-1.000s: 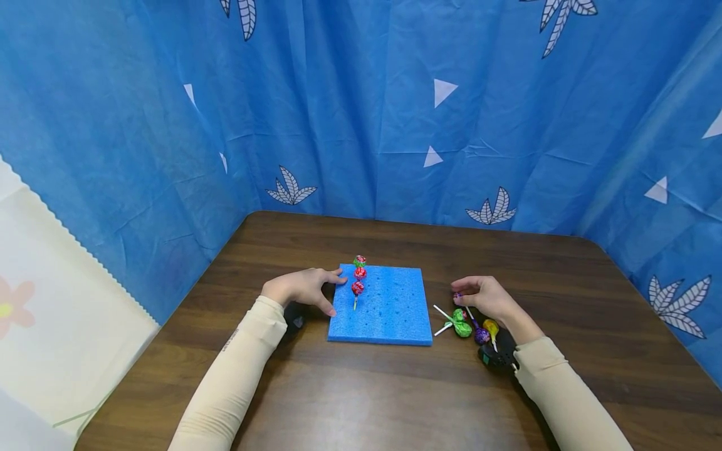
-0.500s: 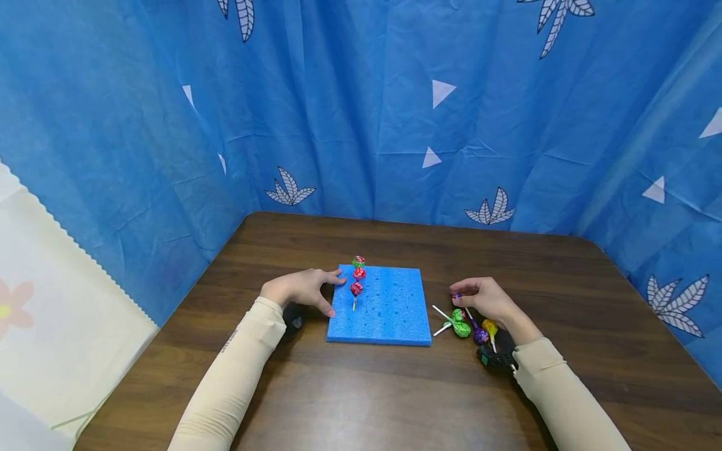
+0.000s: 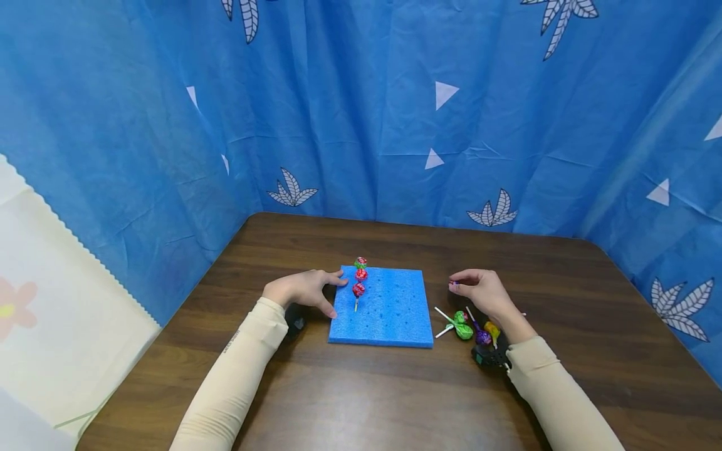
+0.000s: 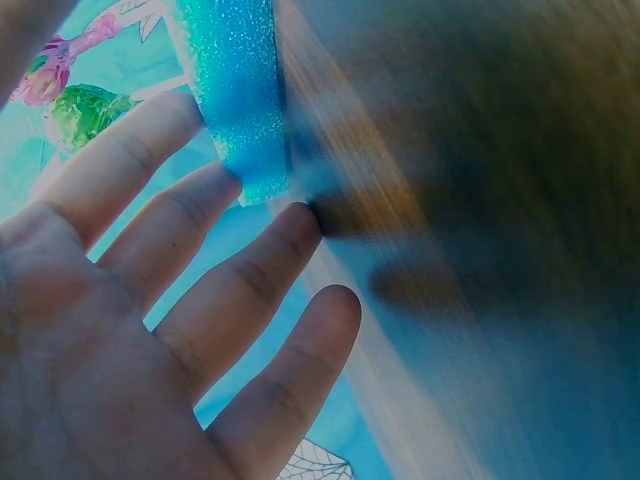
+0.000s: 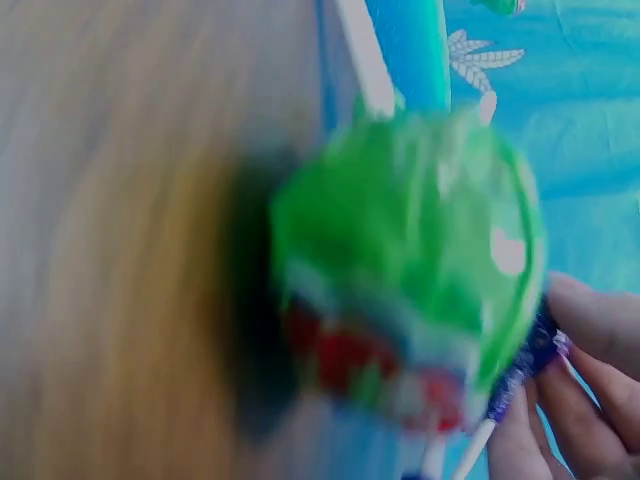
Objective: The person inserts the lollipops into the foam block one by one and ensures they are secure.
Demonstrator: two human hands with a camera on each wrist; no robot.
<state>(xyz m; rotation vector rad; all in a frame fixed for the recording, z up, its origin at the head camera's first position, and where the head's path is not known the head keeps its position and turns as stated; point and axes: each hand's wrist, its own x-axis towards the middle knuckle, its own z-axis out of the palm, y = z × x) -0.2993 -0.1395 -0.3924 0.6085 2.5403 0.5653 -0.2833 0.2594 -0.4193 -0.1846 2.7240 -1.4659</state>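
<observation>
My left hand (image 3: 301,289) rests against the left side of a blue foam board (image 3: 395,313), its thumb and fingers spread. In the left wrist view its fingers are extended along the foam's edge (image 4: 235,90). Three lollipops stand in a row in the board's left part, the nearest a red lollipop (image 3: 358,289). My right hand (image 3: 491,295) pinches a purple-wrapped lollipop (image 5: 530,345) between thumb and fingers, to the right of the board. In the right wrist view, a green lollipop (image 5: 410,250) looms large and partly covers the held one.
Between the board and my right wrist lie green lollipops (image 3: 464,330), a purple lollipop (image 3: 482,337) and a yellow lollipop (image 3: 492,332) on the brown wooden table (image 3: 361,388). A black wrist device (image 3: 489,357) sits close by them. A blue curtain (image 3: 361,125) hangs behind the table.
My right hand has moved slightly away from me with the purple lollipop, off the group of lollipops. The left hand stays at the board's edge.
</observation>
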